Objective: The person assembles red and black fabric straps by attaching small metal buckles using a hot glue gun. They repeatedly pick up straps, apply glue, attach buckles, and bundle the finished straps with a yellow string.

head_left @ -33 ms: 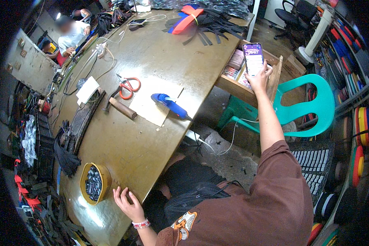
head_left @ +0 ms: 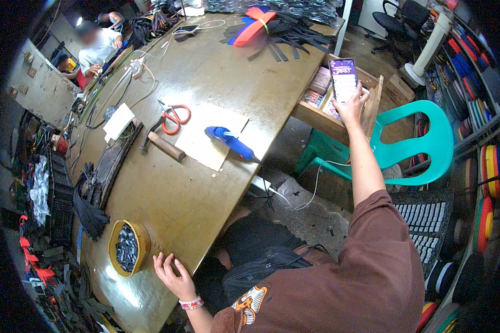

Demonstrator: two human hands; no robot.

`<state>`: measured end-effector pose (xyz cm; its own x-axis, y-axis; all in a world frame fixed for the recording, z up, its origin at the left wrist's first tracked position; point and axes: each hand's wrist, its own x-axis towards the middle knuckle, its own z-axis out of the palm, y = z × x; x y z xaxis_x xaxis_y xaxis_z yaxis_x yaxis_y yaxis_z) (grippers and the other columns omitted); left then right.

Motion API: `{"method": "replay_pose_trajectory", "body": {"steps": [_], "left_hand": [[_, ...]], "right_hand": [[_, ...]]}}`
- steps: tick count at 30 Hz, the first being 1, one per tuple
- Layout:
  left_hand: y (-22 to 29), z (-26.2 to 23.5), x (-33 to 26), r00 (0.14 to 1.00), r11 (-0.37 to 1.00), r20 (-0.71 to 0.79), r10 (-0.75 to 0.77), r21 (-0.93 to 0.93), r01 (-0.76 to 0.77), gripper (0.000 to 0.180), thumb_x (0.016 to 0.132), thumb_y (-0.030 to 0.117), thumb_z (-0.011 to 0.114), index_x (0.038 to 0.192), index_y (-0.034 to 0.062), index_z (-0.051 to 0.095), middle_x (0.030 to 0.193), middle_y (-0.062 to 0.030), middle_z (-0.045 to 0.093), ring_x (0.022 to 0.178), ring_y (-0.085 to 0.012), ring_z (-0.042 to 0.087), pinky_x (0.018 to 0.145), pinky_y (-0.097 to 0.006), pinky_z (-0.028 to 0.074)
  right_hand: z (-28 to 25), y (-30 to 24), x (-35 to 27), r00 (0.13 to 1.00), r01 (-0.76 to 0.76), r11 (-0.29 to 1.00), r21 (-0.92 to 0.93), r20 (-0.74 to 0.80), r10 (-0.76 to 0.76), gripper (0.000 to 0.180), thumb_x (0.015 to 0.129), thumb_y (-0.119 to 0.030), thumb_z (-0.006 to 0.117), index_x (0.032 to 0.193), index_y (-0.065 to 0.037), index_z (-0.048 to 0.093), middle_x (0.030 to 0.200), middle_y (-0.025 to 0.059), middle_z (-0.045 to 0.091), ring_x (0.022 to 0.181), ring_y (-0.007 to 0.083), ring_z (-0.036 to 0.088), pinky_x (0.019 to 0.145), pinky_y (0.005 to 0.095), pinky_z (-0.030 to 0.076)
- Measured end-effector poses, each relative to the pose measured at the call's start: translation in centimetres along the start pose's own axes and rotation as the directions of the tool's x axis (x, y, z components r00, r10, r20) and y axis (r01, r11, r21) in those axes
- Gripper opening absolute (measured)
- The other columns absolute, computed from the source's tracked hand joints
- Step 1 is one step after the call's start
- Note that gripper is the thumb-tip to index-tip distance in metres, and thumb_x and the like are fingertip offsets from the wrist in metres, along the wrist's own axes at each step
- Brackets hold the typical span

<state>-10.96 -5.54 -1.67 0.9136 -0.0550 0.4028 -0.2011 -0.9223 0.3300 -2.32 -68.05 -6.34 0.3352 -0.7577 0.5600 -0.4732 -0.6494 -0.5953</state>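
My right hand [head_left: 350, 104] grips a smartphone [head_left: 343, 81] with its screen lit, held over the open wooden drawer [head_left: 332, 125] at the table's right side. Small boxes [head_left: 320, 81] lie in that drawer. My left hand [head_left: 174, 276], with a beaded bracelet at the wrist, rests at the near table edge, fingers spread and holding nothing. Just left of it stands a yellow tub [head_left: 140, 244] of small dark metal-looking pieces [head_left: 127, 248]. A blue glue gun [head_left: 233, 143] lies on a pale sheet [head_left: 197, 145] mid-table, beside a hammer [head_left: 165, 146] and orange-handled scissors [head_left: 176, 119].
A green plastic chair [head_left: 416, 139] stands right of the drawer. Black, red and blue straps [head_left: 255, 29] are bundled at the table's far end. White cables [head_left: 150, 72] cross its far left. A person [head_left: 97, 50] sits beyond the table. Shelves of webbing rolls [head_left: 486, 166] line the right.
The seated person's hand beyond the table has shifted slightly. My own hands and the smartphone stay where they were.
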Motion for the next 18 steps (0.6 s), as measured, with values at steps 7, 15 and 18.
{"method": "replay_pose_trajectory", "body": {"steps": [7,15,18], "left_hand": [[0.09,-0.03,0.03,1.0,1.0,0.002,0.002,0.003,-0.002,0.017,0.086,0.006,0.055,0.101,0.0007,0.061,0.126,-0.0157,0.05,0.128,-0.0372,0.038,0.106,-0.048,0.03],[0.06,0.01,0.01,1.0,1.0,-0.002,-0.01,-0.011,0.01,0.017,0.086,0.007,0.055,0.101,0.0008,0.061,0.127,-0.0154,0.05,0.129,-0.0368,0.038,0.106,-0.048,0.03],[0.01,0.03,0.03,1.0,1.0,0.002,0.001,-0.003,-0.001,0.017,0.086,0.007,0.055,0.101,0.0007,0.061,0.126,-0.0155,0.05,0.128,-0.037,0.039,0.106,-0.048,0.03]], "right_hand": [[0.2,0.25,0.08,1.0,-0.006,1.0,0.002,0.013,0.006,0.115,0.054,-0.019,0.086,0.145,-0.007,0.016,0.119,0.0251,0.033,0.108,0.0411,0.046,0.098,0.0448,0.041],[0.44,0.53,0.12,1.0,0.008,1.0,-0.017,0.007,-0.008,0.114,0.054,-0.021,0.086,0.144,-0.006,0.018,0.118,0.0256,0.034,0.109,0.0406,0.045,0.098,0.0444,0.04],[0.43,0.56,0.11,1.0,0.028,0.999,-0.025,-0.003,-0.028,0.113,0.054,-0.021,0.086,0.144,-0.005,0.019,0.117,0.0257,0.034,0.109,0.0408,0.045,0.098,0.0445,0.041]]}}
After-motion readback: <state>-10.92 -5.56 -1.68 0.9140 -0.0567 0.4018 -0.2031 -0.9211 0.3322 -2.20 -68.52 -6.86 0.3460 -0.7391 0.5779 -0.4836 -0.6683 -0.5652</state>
